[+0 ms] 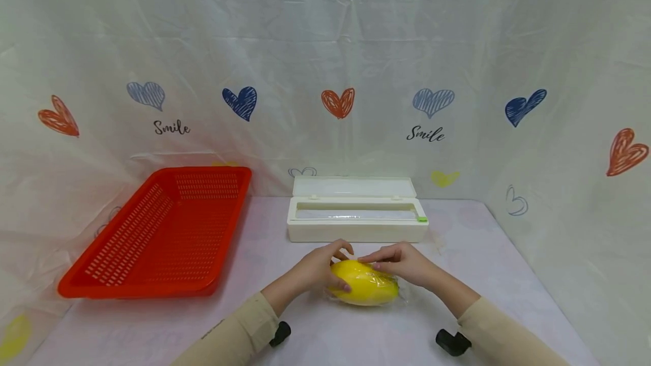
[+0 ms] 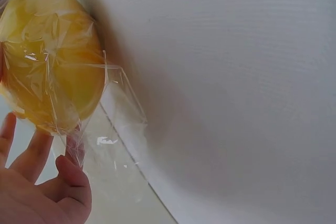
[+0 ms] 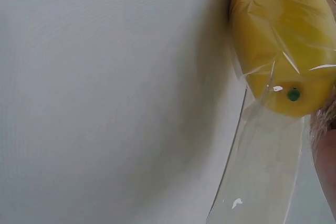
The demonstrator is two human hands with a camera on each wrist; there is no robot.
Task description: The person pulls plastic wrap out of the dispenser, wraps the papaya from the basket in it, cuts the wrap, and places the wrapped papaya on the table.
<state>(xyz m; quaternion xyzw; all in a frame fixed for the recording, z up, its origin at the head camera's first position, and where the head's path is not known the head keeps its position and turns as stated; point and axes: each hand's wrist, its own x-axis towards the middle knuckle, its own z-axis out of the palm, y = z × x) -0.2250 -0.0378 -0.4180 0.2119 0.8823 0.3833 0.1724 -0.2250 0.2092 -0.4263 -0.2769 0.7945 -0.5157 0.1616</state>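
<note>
A plump yellow fruit [image 1: 367, 286], mango-like with a small green dot at its right end, lies on the table in clear plastic wrap [image 2: 123, 124]. My left hand [image 1: 322, 267] grips its left end, thumb on the near side and fingers arched over the far side. Above the fruit, my right hand [image 1: 404, 264] has its index finger stretched across the top, with the thumb tucked lower against the wrap. The right wrist view shows bunched wrap beside the right hand [image 3: 326, 166]. A loose flap of film hangs off the fruit in the left wrist view.
Behind the hands stands a white cling film dispenser [image 1: 358, 233], lid raised, a green slider [image 1: 422, 219] at its right end. A red slotted basket [image 1: 218, 264] sits at the left. A heart-printed sheet [image 1: 381, 61] hangs behind the table [image 1: 503, 298].
</note>
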